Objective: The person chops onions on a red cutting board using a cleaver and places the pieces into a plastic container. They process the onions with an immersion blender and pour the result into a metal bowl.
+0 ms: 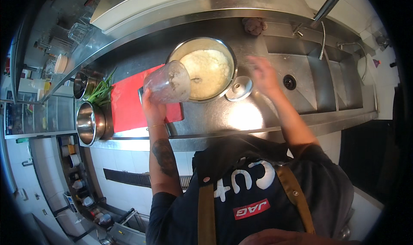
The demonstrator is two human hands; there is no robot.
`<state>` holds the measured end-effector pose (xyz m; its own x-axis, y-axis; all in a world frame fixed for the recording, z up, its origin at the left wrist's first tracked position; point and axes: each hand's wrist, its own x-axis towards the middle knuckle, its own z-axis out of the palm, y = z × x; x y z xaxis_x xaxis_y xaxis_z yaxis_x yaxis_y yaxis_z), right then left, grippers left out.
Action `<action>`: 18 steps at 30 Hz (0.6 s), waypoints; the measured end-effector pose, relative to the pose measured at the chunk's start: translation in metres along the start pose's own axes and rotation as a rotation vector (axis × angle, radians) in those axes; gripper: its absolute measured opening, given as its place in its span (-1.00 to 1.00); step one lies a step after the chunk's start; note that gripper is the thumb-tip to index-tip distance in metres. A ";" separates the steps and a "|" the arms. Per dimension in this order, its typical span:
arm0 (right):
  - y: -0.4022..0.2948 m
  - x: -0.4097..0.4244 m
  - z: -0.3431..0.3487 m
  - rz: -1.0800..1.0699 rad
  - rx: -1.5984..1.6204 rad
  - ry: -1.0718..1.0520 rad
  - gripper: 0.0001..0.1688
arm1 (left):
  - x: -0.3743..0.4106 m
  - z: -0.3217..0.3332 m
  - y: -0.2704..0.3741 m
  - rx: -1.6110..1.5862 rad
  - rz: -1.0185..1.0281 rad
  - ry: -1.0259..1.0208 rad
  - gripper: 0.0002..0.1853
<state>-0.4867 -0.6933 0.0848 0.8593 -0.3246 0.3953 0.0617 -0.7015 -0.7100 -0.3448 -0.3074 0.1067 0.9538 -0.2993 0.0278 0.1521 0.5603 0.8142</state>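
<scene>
My left hand [155,108] grips a clear plastic container [161,83] from below and the side. The container is tipped toward a stainless steel bowl [202,42], its mouth over the bowl's near left part. Whitish residue clings inside that mouth. A pale, lumpy food mixture [208,64] fills much of the bowl, and a small metal piece shows in it, mostly hidden. My right hand [265,76], slightly blurred, hangs empty with fingers apart, right of the bowl. Below it and to the left lies a round metal lid [239,88] on the steel counter, beside the bowl.
A red cutting board [127,99] lies left of the bowl. Green onions [101,91] and two metal bowls [100,122] stand beyond it. At right is a steel sink [290,99] with a faucet [298,30]. A crumpled cloth [255,26] rests at the back, below a raised shelf [232,12].
</scene>
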 end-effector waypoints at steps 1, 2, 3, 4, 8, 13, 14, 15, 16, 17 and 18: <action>-0.030 0.013 0.010 -0.231 0.004 -0.148 -0.35 | 0.008 0.007 0.001 0.000 -0.026 -0.047 -0.17; -0.049 0.024 0.024 -0.433 -0.046 -0.261 -0.21 | 0.016 0.014 0.002 0.004 -0.054 -0.095 -0.16; -0.069 0.039 0.037 -0.623 -0.092 -0.320 -0.20 | 0.025 0.020 0.004 0.010 -0.069 -0.124 -0.15; -0.086 0.054 0.046 -0.811 -0.139 -0.373 -0.19 | 0.036 0.026 0.007 0.020 -0.084 -0.157 -0.15; -0.115 0.100 0.068 -0.910 -0.190 -0.620 0.08 | 0.066 0.059 0.028 0.184 -0.054 -0.345 -0.13; -0.135 0.115 0.089 -0.656 0.048 -0.649 0.23 | 0.105 0.079 0.022 0.027 0.014 -0.293 -0.25; -0.133 0.115 0.093 -0.592 0.115 -0.694 0.16 | 0.111 0.079 0.017 0.037 0.018 -0.288 -0.29; -0.132 0.114 0.096 -0.531 0.167 -0.663 0.09 | 0.117 0.079 0.014 0.048 0.023 -0.283 -0.32; -0.133 0.112 0.101 -0.470 0.218 -0.630 0.03 | 0.122 0.076 0.015 0.052 0.001 -0.260 -0.38; -0.131 0.106 0.103 -0.399 0.264 -0.599 -0.03 | 0.128 0.072 0.011 0.049 -0.005 -0.277 -0.38; -0.123 0.097 0.106 -0.459 0.251 -0.501 -0.08 | 0.133 0.067 0.008 0.048 -0.010 -0.294 -0.37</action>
<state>-0.3568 -0.5716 0.1489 0.8449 0.3398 0.4131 0.5347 -0.5113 -0.6729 -0.2341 -0.3946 0.1560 0.8353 -0.5193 0.1805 0.1422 0.5212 0.8415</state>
